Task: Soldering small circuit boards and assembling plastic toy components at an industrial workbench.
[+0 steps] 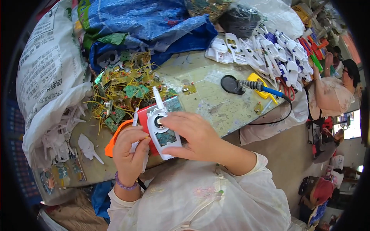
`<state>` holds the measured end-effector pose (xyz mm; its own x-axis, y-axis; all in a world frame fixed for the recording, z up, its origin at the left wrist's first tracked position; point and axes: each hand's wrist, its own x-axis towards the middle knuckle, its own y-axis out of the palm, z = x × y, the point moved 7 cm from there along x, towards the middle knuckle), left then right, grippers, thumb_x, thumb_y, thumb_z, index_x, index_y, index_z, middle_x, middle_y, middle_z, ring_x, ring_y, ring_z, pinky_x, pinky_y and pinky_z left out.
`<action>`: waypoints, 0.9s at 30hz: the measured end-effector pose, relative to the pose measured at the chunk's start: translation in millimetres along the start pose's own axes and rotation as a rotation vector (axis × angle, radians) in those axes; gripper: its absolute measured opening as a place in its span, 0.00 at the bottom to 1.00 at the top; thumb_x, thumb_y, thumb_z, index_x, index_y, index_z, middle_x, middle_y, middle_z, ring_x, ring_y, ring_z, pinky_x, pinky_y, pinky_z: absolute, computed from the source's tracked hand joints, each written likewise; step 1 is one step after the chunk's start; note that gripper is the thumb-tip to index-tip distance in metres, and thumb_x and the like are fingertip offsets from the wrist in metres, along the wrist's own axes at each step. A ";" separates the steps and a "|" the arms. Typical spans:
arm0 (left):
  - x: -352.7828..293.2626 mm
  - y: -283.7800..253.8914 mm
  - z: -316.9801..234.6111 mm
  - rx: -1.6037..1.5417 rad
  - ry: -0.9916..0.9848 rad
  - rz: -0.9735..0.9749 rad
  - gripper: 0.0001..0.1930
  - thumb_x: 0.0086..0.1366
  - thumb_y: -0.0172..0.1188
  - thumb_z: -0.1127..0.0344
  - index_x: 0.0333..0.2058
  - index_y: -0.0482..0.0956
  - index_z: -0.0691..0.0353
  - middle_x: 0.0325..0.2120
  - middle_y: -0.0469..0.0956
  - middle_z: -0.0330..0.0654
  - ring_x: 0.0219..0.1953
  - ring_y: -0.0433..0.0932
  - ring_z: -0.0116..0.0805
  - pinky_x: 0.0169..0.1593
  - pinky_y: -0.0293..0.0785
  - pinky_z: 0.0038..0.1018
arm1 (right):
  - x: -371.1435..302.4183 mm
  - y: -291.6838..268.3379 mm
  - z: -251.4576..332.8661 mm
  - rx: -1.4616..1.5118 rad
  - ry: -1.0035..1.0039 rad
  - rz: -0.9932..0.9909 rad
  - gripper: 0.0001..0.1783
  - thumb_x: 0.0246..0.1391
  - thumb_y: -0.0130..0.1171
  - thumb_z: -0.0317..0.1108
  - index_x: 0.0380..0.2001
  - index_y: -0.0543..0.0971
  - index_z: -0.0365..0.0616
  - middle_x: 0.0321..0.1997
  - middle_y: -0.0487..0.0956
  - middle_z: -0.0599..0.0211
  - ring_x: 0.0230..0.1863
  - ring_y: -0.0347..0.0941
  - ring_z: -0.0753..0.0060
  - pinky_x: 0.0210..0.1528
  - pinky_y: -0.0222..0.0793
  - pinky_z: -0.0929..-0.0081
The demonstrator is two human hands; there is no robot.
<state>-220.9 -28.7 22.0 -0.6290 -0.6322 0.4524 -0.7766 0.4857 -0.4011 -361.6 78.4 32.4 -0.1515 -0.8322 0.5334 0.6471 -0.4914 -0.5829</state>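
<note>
My right hand (pixel 198 134) grips a white plastic housing (pixel 165 149) with a long pointed tip, thumb along its lower edge and fingers over its upper part. A round metal-centred part (pixel 158 122) sits in the housing's upper opening. Close by on the left, my left hand (pixel 129 148) has thumb and forefinger pinched together. White plastic shows around those fingers, but what they hold is hard to make out. Under the hands lie a red box-like thing (pixel 143 116) and an orange plastic piece (pixel 111 144).
A heap of green circuit boards with yellow wires (pixel 129 90) lies beyond my left hand. White housings (pixel 266 52) pile up at the far right, near a blue-handled soldering iron (pixel 271 91). A white sack (pixel 50 65) stands left; another person (pixel 333 90) sits right.
</note>
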 end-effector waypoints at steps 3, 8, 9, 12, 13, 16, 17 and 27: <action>-0.3 1.5 0.4 -0.044 -0.068 0.039 0.08 0.50 0.65 0.80 0.31 0.80 0.65 0.30 0.80 0.43 0.37 0.78 0.38 0.45 0.71 0.31 | -13.3 7.8 -6.8 -0.024 0.067 0.184 0.35 0.45 0.66 0.45 0.55 0.69 0.42 0.57 0.73 0.60 0.63 0.65 0.54 0.63 0.57 0.52; -5.8 -2.4 -2.0 -0.063 0.020 -0.092 0.10 0.49 0.62 0.83 0.31 0.80 0.64 0.29 0.79 0.42 0.33 0.77 0.34 0.38 0.72 0.28 | -19.5 0.2 -7.0 0.030 0.065 0.242 0.36 0.44 0.66 0.38 0.58 0.68 0.41 0.58 0.73 0.57 0.65 0.64 0.56 0.67 0.50 0.45; -8.2 -3.4 2.2 -0.065 -0.018 -0.077 0.10 0.49 0.62 0.83 0.32 0.79 0.64 0.29 0.78 0.42 0.33 0.76 0.34 0.38 0.72 0.28 | -17.9 3.2 -7.8 0.041 0.061 0.236 0.36 0.44 0.66 0.37 0.58 0.68 0.41 0.58 0.73 0.58 0.65 0.64 0.56 0.67 0.49 0.45; -7.0 -0.6 0.2 -0.015 0.011 -0.053 0.11 0.48 0.62 0.83 0.32 0.79 0.64 0.27 0.76 0.41 0.30 0.74 0.34 0.36 0.70 0.27 | -16.9 6.9 -11.2 0.068 0.062 0.236 0.34 0.45 0.66 0.39 0.57 0.69 0.43 0.58 0.73 0.62 0.66 0.62 0.58 0.68 0.48 0.47; -7.3 -2.0 -0.6 0.019 0.043 -0.046 0.11 0.47 0.62 0.83 0.31 0.79 0.64 0.27 0.76 0.42 0.30 0.74 0.34 0.35 0.70 0.27 | -17.4 8.6 -12.9 0.091 0.058 0.229 0.34 0.47 0.65 0.40 0.57 0.68 0.43 0.59 0.72 0.61 0.66 0.61 0.55 0.68 0.49 0.47; -8.8 -4.7 -0.4 0.042 0.043 -0.045 0.11 0.47 0.62 0.83 0.30 0.79 0.64 0.26 0.76 0.41 0.29 0.73 0.34 0.35 0.69 0.26 | -16.7 -12.4 -10.6 0.174 -0.078 -0.023 0.31 0.47 0.66 0.34 0.55 0.69 0.41 0.58 0.71 0.55 0.63 0.64 0.47 0.64 0.56 0.51; -8.8 -6.4 1.1 0.046 0.025 -0.053 0.11 0.47 0.62 0.83 0.30 0.79 0.64 0.26 0.75 0.40 0.28 0.73 0.34 0.35 0.69 0.27 | -26.9 -26.5 -24.5 0.186 0.013 -0.210 0.25 0.48 0.65 0.30 0.50 0.70 0.41 0.53 0.73 0.57 0.57 0.67 0.54 0.59 0.61 0.58; -2.8 -0.2 -9.9 0.125 0.152 0.052 0.11 0.48 0.65 0.81 0.32 0.81 0.62 0.27 0.76 0.39 0.30 0.71 0.34 0.35 0.65 0.27 | -136.2 -171.8 -148.2 0.023 0.640 -1.259 0.31 0.49 0.69 0.35 0.53 0.66 0.37 0.31 0.67 0.78 0.28 0.59 0.87 0.30 0.58 0.86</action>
<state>-219.3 -21.1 28.7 -0.6735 -0.5054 0.5394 -0.7386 0.4308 -0.5186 -562.9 238.0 -31.0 -0.9330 0.1804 0.3113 -0.1628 -0.9833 0.0817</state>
